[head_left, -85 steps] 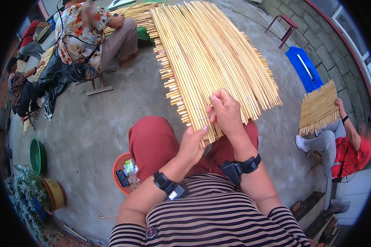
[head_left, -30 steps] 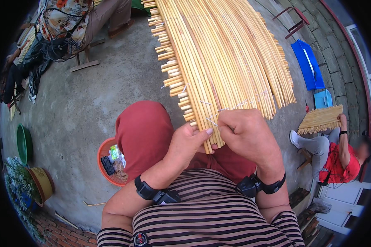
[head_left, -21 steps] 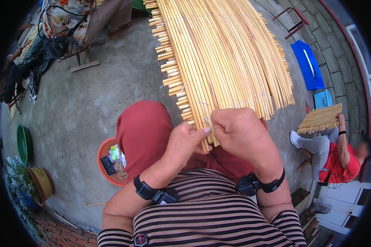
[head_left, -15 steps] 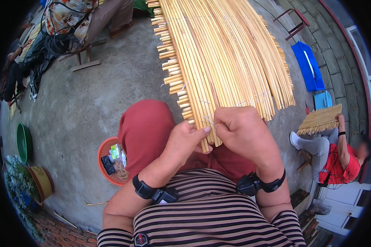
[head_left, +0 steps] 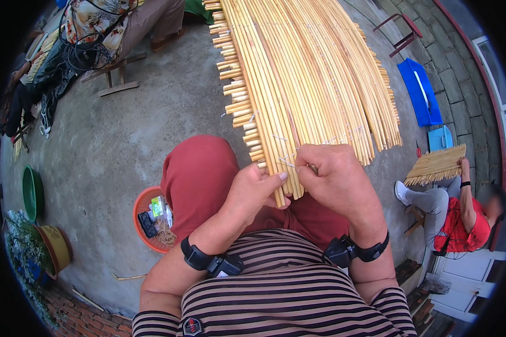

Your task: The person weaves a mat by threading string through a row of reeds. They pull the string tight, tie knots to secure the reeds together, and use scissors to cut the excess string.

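Note:
A large mat of pale reed stalks stretches away from my lap, its stalks tied together with thin white string. My left hand grips the near left end of the mat, thumb on top of the outermost stalks and fingers beneath. Close to its right, my right hand is closed in a fist over the mat's near end, beside the string. What its fingers pinch is hidden from view, though the string runs up to them. Shorter cross stalks stick out along the mat's left edge.
An orange basin with small items stands left of my knee. Farther left are a green basin and a potted plant. Blue containers lie at right, near a seated person holding a smaller mat. Another person sits at upper left.
My right hand has shifted very slightly to the right, uncovering a little more of the string. My left hand keeps its hold on the mat.

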Action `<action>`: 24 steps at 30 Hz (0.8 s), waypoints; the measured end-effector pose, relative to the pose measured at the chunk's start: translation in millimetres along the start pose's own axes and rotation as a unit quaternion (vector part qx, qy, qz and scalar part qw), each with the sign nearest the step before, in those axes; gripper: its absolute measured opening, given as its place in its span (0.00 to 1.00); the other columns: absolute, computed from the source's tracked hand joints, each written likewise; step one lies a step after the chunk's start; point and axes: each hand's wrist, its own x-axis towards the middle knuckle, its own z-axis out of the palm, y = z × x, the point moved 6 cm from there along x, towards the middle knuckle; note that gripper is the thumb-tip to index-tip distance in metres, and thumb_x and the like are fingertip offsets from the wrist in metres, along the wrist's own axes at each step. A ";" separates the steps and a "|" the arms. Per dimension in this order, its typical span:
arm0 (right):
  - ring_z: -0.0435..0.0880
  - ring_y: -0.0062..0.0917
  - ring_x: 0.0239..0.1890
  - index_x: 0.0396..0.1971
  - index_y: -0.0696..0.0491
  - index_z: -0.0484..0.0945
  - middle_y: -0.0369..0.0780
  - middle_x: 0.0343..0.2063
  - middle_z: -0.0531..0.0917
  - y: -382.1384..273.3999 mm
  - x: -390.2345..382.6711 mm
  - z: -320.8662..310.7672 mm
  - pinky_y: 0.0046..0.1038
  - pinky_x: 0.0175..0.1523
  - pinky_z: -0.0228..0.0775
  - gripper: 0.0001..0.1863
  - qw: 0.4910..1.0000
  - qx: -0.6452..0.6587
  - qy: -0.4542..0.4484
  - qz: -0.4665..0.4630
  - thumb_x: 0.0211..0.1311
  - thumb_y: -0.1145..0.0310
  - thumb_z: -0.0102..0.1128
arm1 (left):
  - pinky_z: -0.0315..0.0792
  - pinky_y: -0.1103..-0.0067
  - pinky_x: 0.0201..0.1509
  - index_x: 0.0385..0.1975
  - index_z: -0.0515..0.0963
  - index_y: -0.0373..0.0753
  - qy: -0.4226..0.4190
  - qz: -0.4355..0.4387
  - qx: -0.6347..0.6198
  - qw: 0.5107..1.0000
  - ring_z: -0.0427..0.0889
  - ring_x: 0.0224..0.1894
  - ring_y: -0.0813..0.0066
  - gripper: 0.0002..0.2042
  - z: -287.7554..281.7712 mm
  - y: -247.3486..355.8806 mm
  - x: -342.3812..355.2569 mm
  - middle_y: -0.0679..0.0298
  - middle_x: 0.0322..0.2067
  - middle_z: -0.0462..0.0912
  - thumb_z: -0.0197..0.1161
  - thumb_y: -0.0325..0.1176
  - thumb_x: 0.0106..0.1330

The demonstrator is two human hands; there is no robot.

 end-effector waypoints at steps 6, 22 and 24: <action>0.77 0.46 0.20 0.17 0.58 0.71 0.50 0.15 0.75 -1.0 2.0 2.5 0.41 0.26 0.68 0.07 1.000 -0.013 -0.009 0.003 0.48 0.74 0.57 | 0.82 0.80 0.30 0.45 0.73 0.31 0.005 -0.004 0.009 1.000 0.83 0.30 0.74 0.12 -1.0 -1.6 0.9 0.60 0.33 0.81 0.55 0.31 0.67; 0.77 0.47 0.22 0.17 0.58 0.73 0.50 0.16 0.75 -13.0 11.9 14.7 0.42 0.28 0.69 0.06 0.988 -0.134 -0.080 0.020 0.49 0.74 0.56 | 0.71 0.84 0.16 0.30 0.72 0.29 0.073 0.019 0.128 0.989 0.77 0.15 0.77 0.14 -17.5 -6.2 5.4 0.61 0.20 0.78 0.64 0.36 0.62; 0.78 0.47 0.23 0.18 0.58 0.75 0.51 0.16 0.76 -10.1 11.1 19.6 0.42 0.29 0.71 0.07 0.978 -0.169 -0.118 0.031 0.51 0.72 0.56 | 0.70 0.84 0.15 0.28 0.72 0.30 0.074 0.022 0.134 0.988 0.76 0.14 0.78 0.14 -18.6 -6.4 6.5 0.62 0.18 0.78 0.64 0.37 0.62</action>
